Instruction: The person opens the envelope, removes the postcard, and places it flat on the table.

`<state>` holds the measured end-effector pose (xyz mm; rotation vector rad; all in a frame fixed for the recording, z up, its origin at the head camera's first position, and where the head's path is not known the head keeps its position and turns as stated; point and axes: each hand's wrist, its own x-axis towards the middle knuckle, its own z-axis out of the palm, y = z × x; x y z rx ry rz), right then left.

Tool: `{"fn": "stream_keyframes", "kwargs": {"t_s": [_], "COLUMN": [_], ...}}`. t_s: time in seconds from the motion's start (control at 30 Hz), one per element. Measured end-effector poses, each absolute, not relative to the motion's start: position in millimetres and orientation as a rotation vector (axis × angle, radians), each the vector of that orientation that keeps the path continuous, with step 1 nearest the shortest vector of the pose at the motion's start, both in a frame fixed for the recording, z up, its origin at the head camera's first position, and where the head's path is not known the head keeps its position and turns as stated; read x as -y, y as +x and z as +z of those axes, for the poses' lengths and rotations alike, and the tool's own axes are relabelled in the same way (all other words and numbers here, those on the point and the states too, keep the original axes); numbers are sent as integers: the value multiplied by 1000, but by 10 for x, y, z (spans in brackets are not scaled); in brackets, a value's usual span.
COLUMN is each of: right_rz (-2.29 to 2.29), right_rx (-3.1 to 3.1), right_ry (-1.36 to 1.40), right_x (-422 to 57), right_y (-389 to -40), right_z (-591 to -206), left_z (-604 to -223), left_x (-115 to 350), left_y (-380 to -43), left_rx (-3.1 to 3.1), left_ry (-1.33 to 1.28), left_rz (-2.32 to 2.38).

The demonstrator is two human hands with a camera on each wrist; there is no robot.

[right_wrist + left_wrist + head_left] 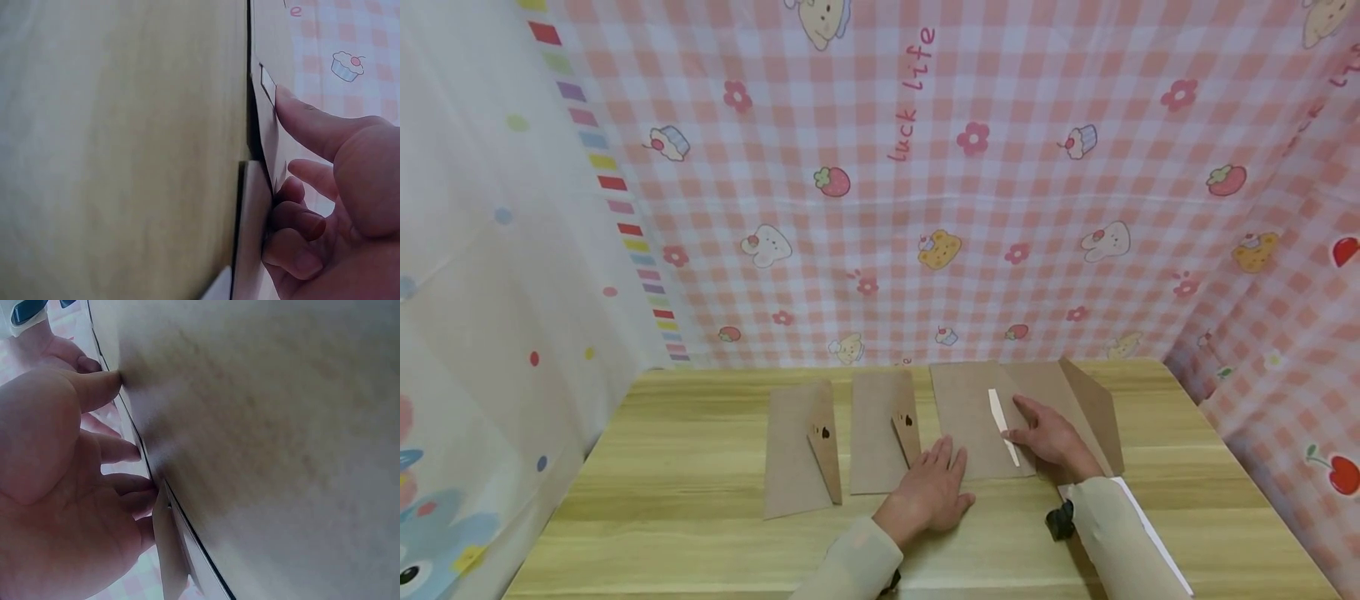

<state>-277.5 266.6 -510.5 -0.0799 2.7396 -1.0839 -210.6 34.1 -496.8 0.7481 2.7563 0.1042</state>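
- White strip [997, 410]: on a brown card [964, 417].
- My right hand [1054, 440]: just right of the strip, thumb reaching it, forefinger held apart; I pinch nothing.
- My left hand [929, 490]: left and nearer than the strip, fingers spread, holding nothing.
- I seem to be pressing the strip; next probably needs even pressure along it.

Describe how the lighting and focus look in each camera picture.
Head view: bright, fairly even light, with the cardboard pieces and patterned curtain clear; left wrist view: dimmer, the tabletop smeared and out of focus, soft dark patches beside the left hand; right wrist view: tabletop blurred too, but the cupcake print reads clearly.
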Motion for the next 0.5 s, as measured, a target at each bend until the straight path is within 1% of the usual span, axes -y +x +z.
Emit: {"fn": "stream_keyframes", "kwargs": {"t_s": [0.5], "right_rz": [-1095], "right_rx": [-2742], "right_ry": [-98], "right_x": [-2663], "right_y": [-2769], "right_z": [-5120], "left_z": [-4972], "left_x": [-339], "left_y": [-2101], "left_rx": [-2764], "left_ry": [759], "left_rz": [114]}}
